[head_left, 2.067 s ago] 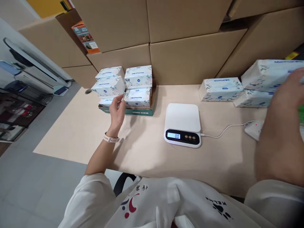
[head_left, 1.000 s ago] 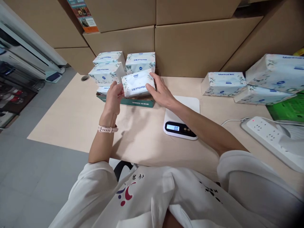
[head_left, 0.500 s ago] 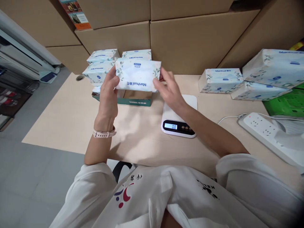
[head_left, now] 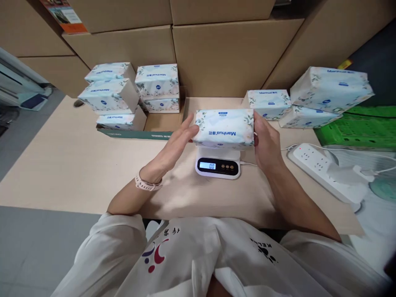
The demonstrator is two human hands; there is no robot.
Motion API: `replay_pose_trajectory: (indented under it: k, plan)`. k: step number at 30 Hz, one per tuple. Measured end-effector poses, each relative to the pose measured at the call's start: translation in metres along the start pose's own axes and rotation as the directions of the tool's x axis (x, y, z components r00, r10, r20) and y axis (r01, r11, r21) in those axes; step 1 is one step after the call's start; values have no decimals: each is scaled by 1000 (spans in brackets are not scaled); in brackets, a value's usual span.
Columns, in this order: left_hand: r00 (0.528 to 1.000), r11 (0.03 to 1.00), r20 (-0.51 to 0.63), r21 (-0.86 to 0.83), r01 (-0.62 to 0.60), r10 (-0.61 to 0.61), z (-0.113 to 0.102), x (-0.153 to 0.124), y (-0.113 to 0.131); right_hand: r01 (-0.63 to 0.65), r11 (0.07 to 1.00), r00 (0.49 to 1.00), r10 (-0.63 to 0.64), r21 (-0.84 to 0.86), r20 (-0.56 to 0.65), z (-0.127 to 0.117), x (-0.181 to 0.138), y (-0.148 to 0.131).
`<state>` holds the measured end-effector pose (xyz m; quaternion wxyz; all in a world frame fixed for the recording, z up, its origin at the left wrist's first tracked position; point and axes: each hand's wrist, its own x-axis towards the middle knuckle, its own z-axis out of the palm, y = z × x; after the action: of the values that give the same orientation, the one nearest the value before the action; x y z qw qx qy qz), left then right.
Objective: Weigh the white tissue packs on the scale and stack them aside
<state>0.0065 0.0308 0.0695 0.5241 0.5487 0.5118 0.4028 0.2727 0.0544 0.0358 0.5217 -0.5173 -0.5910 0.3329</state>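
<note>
A pack of tissues (head_left: 225, 128), white and pale blue with printed flowers, is held level between my two hands. My left hand (head_left: 181, 142) grips its left end, thumb on the front edge. At the opposite end, my right hand (head_left: 267, 140) presses against the side with fingers partly hidden behind. Below the pack is a white digital scale (head_left: 218, 167), its display lit and reading 0.0. The pack covers most of the weighing plate, and I cannot tell whether it touches it.
Several tissue packs (head_left: 103, 95) are stacked in and over a green-edged carton tray (head_left: 139, 134) at left. More packs (head_left: 331, 88) stand at right, near a green crate (head_left: 355, 128) and a white power strip (head_left: 328, 173). Large cardboard boxes (head_left: 229, 62) line the back.
Both hands have carried the tissue pack rightward and down, from above the carton tray to over the scale. The view has shifted to the right. The display still reads 0.0.
</note>
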Motion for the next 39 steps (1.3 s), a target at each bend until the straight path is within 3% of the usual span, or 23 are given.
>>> replay_pose_trajectory:
  k: [10,13,17,22,25,29,39]
  plan:
    - [994,994,13,41,104,-105,11,7,-2,-173,970,984,176,169,-2,7,-2,36]
    - [996,996,-3,18,86,-86,8,10,-3,-181,974,980,190,133,-60,5,-6,40]
    - [991,992,-99,-97,76,-86,-4,12,9,-89,995,947,95,36,-306,-2,-11,39]
    - [985,936,-85,-333,111,-148,-25,3,38,161,986,816,-112,37,-567,-12,-4,41]
    - [980,899,-130,-431,78,-147,-33,-2,49,268,963,775,-195,33,-602,-17,1,45]
    - [973,859,-160,-508,63,-165,-35,-3,54,354,934,758,-256,50,-599,-17,0,48]
    - [974,896,-172,-441,58,-148,-34,-4,54,372,926,770,-274,57,-575,-15,-2,44]
